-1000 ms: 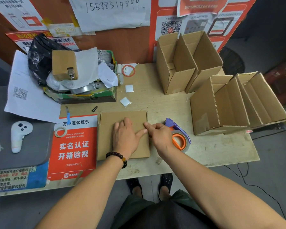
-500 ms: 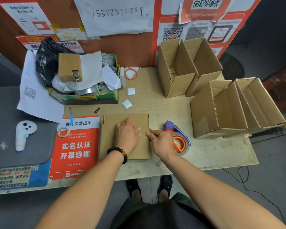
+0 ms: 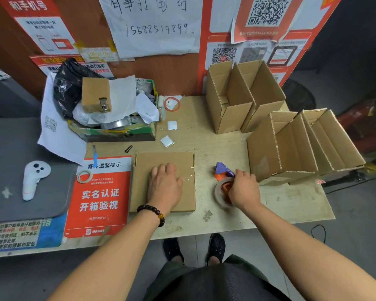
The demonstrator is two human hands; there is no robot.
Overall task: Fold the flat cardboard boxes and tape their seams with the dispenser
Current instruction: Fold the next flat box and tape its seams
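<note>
Flat cardboard box point(image 3: 161, 161) lying on table point(image 3: 291, 203), pressed down by left hand point(image 3: 164, 185), fingers straight. Right hand point(image 3: 244, 189) curled around tape dispenser point(image 3: 223, 183), just right of box. Folded boxes point(image 3: 287, 144) standing beyond.

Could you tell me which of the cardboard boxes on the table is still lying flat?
The flat box under the left hand, near the table's front edge; the other boxes already stand folded open along the right.

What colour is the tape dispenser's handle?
Purple, on an orange body: tape dispenser, gripped by the right hand, head view.
</note>
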